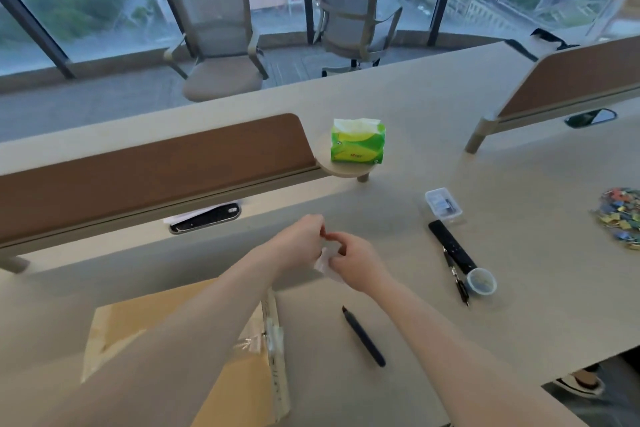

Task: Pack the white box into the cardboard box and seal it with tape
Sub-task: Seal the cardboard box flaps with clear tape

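Observation:
A brown cardboard box (221,378) lies closed at the near left of the desk, with clear tape along its right edge and across its top. Part of it is hidden under my left forearm. Above the desk, beyond the box, my left hand (298,239) and my right hand (353,260) meet and both pinch a crumpled piece of clear tape (323,265). The white box is not in view.
A dark marker (363,336) lies right of the box. Further right are a black remote (452,246), a pen, a small round tub (481,281), a clear case (443,203) and a pile of binder clips (620,215). A green tissue pack (358,142) sits on a small shelf.

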Motion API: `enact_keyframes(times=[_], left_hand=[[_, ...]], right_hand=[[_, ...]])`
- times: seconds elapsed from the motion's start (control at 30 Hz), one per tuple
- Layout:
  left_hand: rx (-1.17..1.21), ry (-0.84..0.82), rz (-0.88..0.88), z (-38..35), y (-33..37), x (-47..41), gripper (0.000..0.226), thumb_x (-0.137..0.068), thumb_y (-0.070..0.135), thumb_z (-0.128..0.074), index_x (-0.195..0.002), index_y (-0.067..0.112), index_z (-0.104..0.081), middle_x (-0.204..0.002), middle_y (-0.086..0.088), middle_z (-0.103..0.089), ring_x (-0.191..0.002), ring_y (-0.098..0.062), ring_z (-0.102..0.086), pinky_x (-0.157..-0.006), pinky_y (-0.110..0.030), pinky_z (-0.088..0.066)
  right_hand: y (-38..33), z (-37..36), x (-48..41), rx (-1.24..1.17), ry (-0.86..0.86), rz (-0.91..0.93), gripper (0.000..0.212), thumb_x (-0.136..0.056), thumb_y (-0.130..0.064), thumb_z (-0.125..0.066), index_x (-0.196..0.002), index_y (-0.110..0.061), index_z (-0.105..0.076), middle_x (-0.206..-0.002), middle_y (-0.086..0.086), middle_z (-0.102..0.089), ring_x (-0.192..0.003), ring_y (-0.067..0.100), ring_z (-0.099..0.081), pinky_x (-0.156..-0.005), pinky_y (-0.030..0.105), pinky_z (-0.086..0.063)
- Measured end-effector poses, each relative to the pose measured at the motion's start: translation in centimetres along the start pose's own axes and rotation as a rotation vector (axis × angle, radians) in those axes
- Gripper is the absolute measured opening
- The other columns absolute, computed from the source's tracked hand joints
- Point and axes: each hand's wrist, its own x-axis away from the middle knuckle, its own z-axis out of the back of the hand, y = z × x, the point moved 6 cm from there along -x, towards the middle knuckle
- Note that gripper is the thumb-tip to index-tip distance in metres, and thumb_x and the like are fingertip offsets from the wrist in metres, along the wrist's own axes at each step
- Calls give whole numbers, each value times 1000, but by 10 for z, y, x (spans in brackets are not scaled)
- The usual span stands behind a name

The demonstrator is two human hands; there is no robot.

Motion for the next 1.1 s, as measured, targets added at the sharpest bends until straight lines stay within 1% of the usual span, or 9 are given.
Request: enact_keyframes(times=[0.07,0.2,0.3,0.43,0.53,0.67,0.77,0.87,1.1], left_hand=[[8,2,-61,8,3,-12,24,-86,6,-54,-108,14,-47,-111,-8,-52,-87,-23,-50,-70,-33,-40],[-22,-3,-190,18,5,-42,25,-86,4,-54,-100,22,-44,-112,-6,-52,-90,-24,-52,-85,-42,-47],[50,71,-221,28,3,-64,31,-83,1,-52,-110,17,-51,-113,-2,-53,-88,-17,-49,-81,-29,-43],[407,281,-36,44,-18,-93,30,-85,22,-71,-111,13,-58,-103,2,-57,-88,-15,-53,-78,-26,-41],[600,210,115,36,-32,-117,35,-83,42,-74,-99,11,-66,-91,3,-65,-78,-12,-57,-69,-26,-44],[721,170,153,29,-31,-143,21,-86,30,-73,-92,10,-74,-80,3,-65,-69,-7,-53,-55,-16,-38],[785,205,220,28,-35,-159,7,-87,20,-70,-81,16,-72,-75,5,-65,-72,-10,-55,-57,-18,-39],[836,242,264,24,-40,-175,11,-86,19,-70,-75,19,-68,-79,1,-68,-74,-13,-58,-65,-23,-42],[943,287,369,14,-38,-200,3,-85,14,-68,-86,13,-70,-82,-2,-67,-80,-19,-59,-72,-24,-42]], right_hand=[[0,5,-11,-4,-17,-52,40,-85,-23,-59,-124,-31,-65,-90,-12,-59,-88,14,-59,-85,30,-50],[3,14,-37,-133,27,-116,14,-88,-18,-62,-94,-28,-70,-87,-6,-65,-89,19,-63,-81,30,-50],[8,23,-55,-271,142,-149,4,-92,-22,-66,-91,-23,-71,-84,-7,-65,-80,12,-60,-66,21,-45],[17,35,-82,-452,352,-239,7,-92,-15,-66,-84,-16,-68,-72,-7,-61,-71,13,-55,-55,14,-40],[24,42,-103,-549,466,-298,13,-92,-14,-66,-79,-16,-65,-69,-7,-59,-63,8,-51,-52,13,-39],[27,47,-134,-593,529,-340,18,-92,-12,-65,-74,-16,-61,-67,-5,-57,-67,15,-50,-61,25,-41],[31,47,-153,-582,566,-370,21,-91,-17,-65,-71,-20,-60,-66,-5,-57,-67,17,-50,-67,28,-41],[32,50,-166,-565,593,-386,16,-91,-21,-65,-75,-20,-62,-69,-5,-60,-68,16,-53,-68,28,-43],[41,59,-187,-535,617,-473,12,-91,-23,-64,-80,-17,-66,-77,3,-64,-75,25,-58,-71,31,-46]])
